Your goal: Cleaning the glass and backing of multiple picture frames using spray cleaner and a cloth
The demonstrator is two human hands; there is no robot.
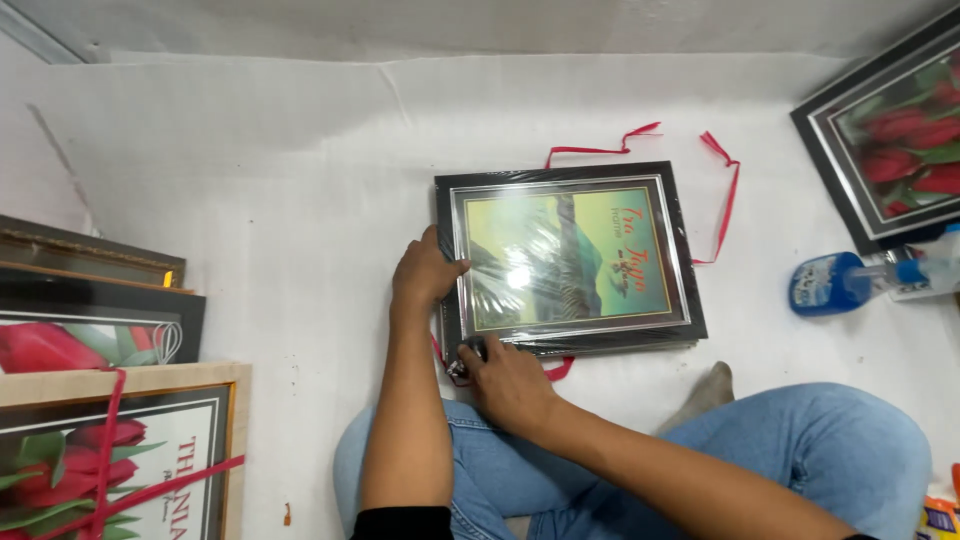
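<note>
A stack of wrapped picture frames (570,262) lies on the white floor sheet (300,200), mid-scene. The left hand (425,272) presses its left edge, grip flat; the right hand (508,385) pinches the near corner. The glossy wrap could slip or tear. A red ribbon (722,190) trails far right, a blue spray bottle (835,282) rests right, and more framed pictures (110,440) crowd left.

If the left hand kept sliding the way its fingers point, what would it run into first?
The left hand already rests on the left edge of the wrapped framed picture, fingers pointing right across it. Going on, it would probably just slide over the shiny plastic-covered front; nothing else seems to lie in that line.
</note>
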